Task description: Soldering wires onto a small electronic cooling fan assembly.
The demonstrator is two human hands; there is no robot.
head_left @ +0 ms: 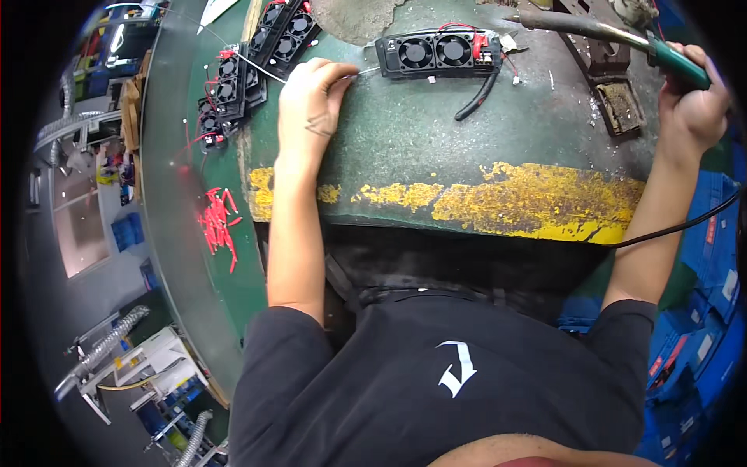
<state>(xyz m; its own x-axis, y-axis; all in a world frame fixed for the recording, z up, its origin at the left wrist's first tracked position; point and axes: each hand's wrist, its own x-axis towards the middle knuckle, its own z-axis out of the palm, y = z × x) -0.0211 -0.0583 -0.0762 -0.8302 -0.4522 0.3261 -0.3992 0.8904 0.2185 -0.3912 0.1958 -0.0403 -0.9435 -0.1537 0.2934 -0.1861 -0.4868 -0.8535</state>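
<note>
Left hand (306,100) closed, thumb and fingertips pinching a thin silvery wire (264,70). Wire runs in from the far left, passes through the fingers, short free end points at the left end of the fan unit (434,53); can't tell if it touches. Right hand (695,107) closed around the green handle of a soldering iron (591,29), metal shaft pointing left, tip near the fan unit's far right corner, apart from it.

Fan unit lies on the green table (389,140), toward the far edge, between the two hands: long black frame, two black fans side by side, red wires and a red part at its right end. Thick black cable (478,97) comes off that end, bends toward the near edge.

Metal stand (603,58) near the table's right edge, under the iron's shaft; small tray (620,107) at its near end, crusty stuff inside. Worn yellow strip (537,201) along the table's near edge. More fan units (227,92) piled by the left edge, red wires sticking out. Red tubes (218,222) scattered on the side bench (233,300), left of the table. Black cord (689,226) crosses the right forearm; blue bins (720,257) beyond it.
</note>
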